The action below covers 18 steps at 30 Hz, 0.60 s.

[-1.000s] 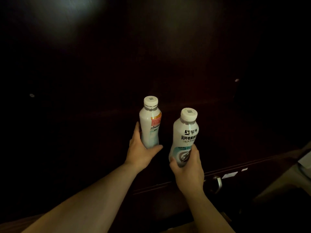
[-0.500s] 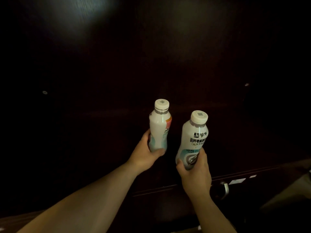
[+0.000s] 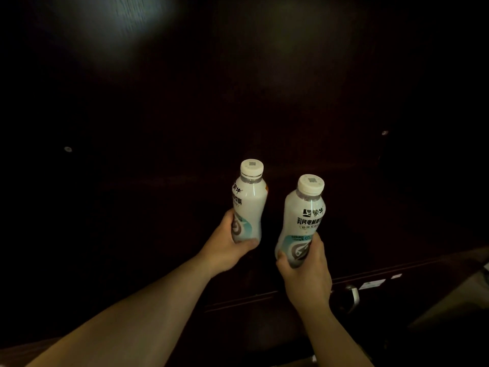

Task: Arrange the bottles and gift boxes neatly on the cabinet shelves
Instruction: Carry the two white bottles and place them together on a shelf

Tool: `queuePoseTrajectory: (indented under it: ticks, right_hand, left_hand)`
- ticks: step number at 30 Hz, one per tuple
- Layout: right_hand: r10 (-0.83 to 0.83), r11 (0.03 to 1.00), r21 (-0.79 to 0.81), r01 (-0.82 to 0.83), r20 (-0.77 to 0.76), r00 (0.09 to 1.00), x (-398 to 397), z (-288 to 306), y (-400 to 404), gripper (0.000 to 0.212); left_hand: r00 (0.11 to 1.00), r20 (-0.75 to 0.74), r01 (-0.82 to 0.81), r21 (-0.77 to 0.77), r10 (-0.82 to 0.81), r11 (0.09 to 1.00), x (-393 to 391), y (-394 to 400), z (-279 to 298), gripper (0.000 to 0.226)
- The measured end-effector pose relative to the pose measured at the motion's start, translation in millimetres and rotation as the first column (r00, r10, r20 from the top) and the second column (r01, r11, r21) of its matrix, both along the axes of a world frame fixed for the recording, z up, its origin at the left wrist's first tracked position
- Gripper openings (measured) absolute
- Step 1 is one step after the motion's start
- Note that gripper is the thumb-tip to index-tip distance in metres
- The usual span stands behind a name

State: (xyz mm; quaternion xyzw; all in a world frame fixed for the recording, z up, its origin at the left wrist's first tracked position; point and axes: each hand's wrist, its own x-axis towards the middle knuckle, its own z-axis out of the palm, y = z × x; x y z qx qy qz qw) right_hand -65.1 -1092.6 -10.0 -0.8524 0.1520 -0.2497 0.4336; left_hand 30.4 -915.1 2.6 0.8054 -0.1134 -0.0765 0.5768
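Two bottles held up to a dark cabinet

Left hand point(image 3: 225, 250) wraps one bottle point(image 3: 250, 202), right hand point(image 3: 304, 274) the other bottle point(image 3: 301, 221); best set upright, side by side, labels forward.

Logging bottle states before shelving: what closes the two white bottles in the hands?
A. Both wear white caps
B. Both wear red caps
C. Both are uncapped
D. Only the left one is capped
A: the left bottle and right bottle each show a white cap.
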Motion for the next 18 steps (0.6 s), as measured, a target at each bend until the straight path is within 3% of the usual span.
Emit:
queuePoseTrajectory:
  ticks: [4,10,14,18]
  right_hand:
    - [0.003,1.000,0.002,-0.003,0.007,1.000,0,-2,-1,0.078]
    - [0.009,1.000,0.002,-0.009,0.018,1.000,1,-3,-2,0.075]
    - [0.009,1.000,0.014,-0.009,0.009,1.000,2,-4,-3,0.077]
    - [0.012,1.000,0.025,-0.013,0.015,1.000,2,-3,-3,0.077]
  left_hand:
    - [0.998,0.021,-0.062,-0.021,0.062,0.998,-3,-3,-1,0.082]
    - [0.997,0.013,-0.074,0.006,0.074,0.997,-5,-5,2,0.105]
    - [1.000,-0.013,0.008,0.021,-0.008,1.000,-8,0,0,0.075]
    - [1.000,0.024,0.001,0.018,-0.002,1.000,-13,-1,1,0.068]
